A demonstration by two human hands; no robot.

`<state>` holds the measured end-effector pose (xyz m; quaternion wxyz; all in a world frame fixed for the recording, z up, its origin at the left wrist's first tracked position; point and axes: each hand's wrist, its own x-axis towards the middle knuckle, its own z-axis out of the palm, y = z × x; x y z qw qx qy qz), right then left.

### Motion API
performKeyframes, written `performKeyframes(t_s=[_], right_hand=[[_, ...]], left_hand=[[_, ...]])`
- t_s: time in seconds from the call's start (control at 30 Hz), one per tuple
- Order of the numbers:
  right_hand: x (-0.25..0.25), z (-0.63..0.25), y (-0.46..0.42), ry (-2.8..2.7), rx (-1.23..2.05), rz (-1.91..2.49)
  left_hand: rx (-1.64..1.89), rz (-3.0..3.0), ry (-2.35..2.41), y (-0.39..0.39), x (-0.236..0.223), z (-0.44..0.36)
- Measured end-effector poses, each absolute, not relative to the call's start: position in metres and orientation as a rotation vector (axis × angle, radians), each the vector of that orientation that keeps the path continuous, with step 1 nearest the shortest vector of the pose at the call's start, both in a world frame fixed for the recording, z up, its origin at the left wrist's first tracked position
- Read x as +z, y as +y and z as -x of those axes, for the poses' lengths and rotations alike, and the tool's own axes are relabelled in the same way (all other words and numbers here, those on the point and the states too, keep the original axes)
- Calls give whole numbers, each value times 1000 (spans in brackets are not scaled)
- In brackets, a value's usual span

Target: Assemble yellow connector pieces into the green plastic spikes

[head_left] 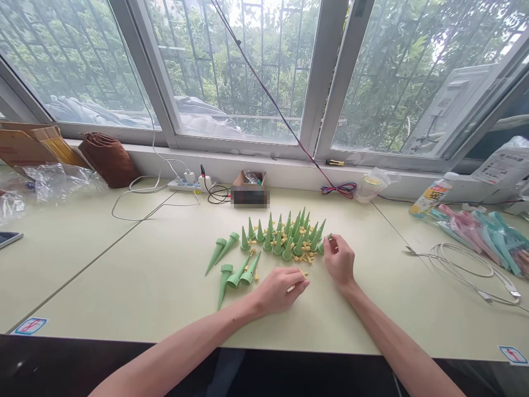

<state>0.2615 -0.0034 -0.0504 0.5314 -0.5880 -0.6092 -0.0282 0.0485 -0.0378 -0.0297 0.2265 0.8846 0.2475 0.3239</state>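
Observation:
My left hand [281, 289] is closed in a pinch over the table, with a small yellow plastic valve [304, 273] at its fingertips. To its right, my right hand [339, 259] has its fingers closed on a green watering spike [321, 248] at the right edge of a cluster; the fingers partly hide that spike. Many green cone-shaped spikes [287, 249] stand point up, with loose yellow valves [308, 257] scattered among them. Left of the cluster lie several more spikes [223, 284] on their sides, two of them with yellow pieces by them.
At the back are a power strip [177, 185], a small cardboard box [264, 179] and coiled wires [339, 190]. A bottle [432, 196], bagged pink and teal items [481, 231] and a white cable [458, 270] lie right. A phone [9, 238] and brown bag [107, 160] are left.

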Motion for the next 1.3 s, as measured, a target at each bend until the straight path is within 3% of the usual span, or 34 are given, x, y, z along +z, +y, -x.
performKeyframes(t_s=[0.5, 0.67, 0.8, 1.0, 1.3], right_hand=[[-49, -258, 0, -1402, -17, 1349], [-42, -246, -10, -1276, -127, 1253], [-42, -235, -17, -1389, -149, 1149], [-48, -220, -24, -1673, -43, 982], [-51, -218, -25, -1760, 81, 952]], left_hand=[[906, -2657, 819, -34, -31, -43], [884, -2647, 1399, -31, -13, -22], [637, -2472, 1927, -28, 10, -1], [70, -2284, 2116, -17, 22, 10], [41, -2343, 2046, -9, 7, 5]])
